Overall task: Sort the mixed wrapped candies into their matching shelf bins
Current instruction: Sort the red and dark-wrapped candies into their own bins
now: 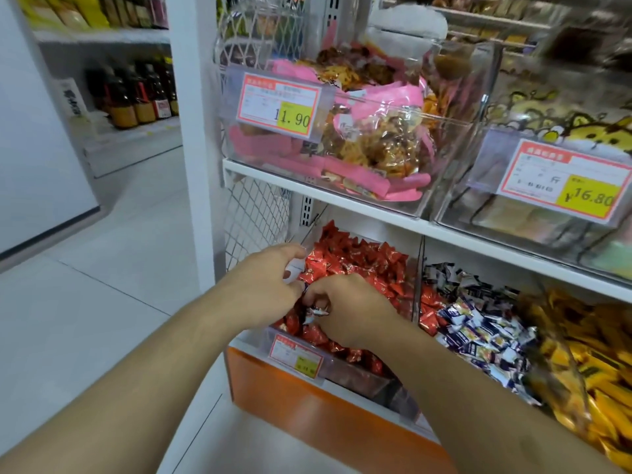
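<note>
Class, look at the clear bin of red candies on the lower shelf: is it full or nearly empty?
Full. The bin of red candies is heaped with red wrappers from its front wall to the back, above the rim.

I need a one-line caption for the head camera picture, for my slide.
Both hands, left hand and right hand, pick blue-and-white candies out of the red candy bin.

red wrappers on the candies in the left lower bin; navy and white on the candies beside; yellow-gold on the packets at right. pink snack packs above. red-bordered price tags with yellow patches. orange shelf base.
</note>
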